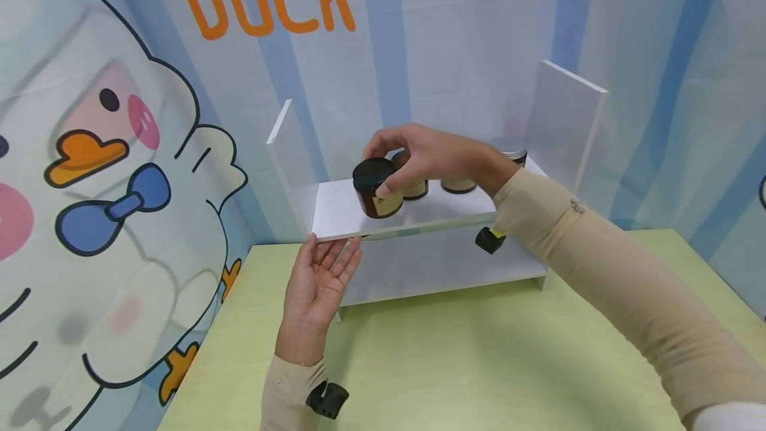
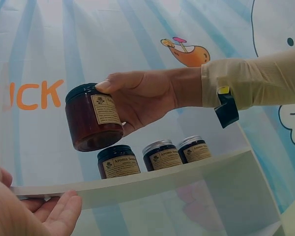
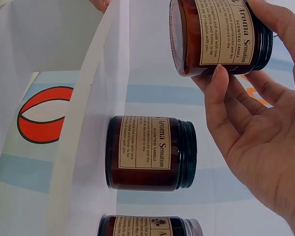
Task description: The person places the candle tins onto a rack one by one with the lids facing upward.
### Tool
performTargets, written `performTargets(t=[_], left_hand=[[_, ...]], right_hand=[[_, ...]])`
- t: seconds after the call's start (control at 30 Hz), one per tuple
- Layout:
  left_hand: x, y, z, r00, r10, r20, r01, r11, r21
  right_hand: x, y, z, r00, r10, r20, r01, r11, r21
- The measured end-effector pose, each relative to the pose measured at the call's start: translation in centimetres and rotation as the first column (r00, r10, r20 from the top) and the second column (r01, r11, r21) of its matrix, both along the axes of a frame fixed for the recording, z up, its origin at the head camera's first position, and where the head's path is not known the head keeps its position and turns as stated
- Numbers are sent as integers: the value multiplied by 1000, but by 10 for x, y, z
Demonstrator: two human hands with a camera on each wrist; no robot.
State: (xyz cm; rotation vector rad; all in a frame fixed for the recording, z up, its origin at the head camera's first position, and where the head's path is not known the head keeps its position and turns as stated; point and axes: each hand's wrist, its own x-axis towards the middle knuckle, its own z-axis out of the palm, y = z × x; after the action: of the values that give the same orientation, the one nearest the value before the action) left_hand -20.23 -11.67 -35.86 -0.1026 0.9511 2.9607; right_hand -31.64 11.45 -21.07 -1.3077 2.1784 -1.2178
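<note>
My right hand [image 1: 426, 155] grips an amber scented candle jar [image 1: 374, 188] with a black lid, thumb on one side and fingers round the other. The left wrist view has this jar raised above the white shelf [image 1: 335, 208], close to its left end. Its tan label reads "Aroma Sensation" in the right wrist view. Palm up, my left hand [image 1: 314, 288] is at the shelf's front left corner, its fairly straight fingers [image 2: 64, 211] reaching under the board's edge.
On the shelf stand a second black-lidded candle jar [image 2: 119, 162] and two silver-lidded ones, a nearer jar [image 2: 162, 156] and a farther jar [image 2: 194, 149]. White side panels [image 1: 565, 125] rise at both ends. The unit stands on a light green table [image 1: 419, 364] before a duck-print backdrop.
</note>
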Motion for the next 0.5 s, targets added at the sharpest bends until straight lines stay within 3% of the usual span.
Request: performTargets(t=[0.5], left_hand=[[-1, -1, -1, 1000, 1, 7, 0, 1000, -26]], right_hand=[[-9, -14, 8, 997, -43, -64, 46, 998, 43]])
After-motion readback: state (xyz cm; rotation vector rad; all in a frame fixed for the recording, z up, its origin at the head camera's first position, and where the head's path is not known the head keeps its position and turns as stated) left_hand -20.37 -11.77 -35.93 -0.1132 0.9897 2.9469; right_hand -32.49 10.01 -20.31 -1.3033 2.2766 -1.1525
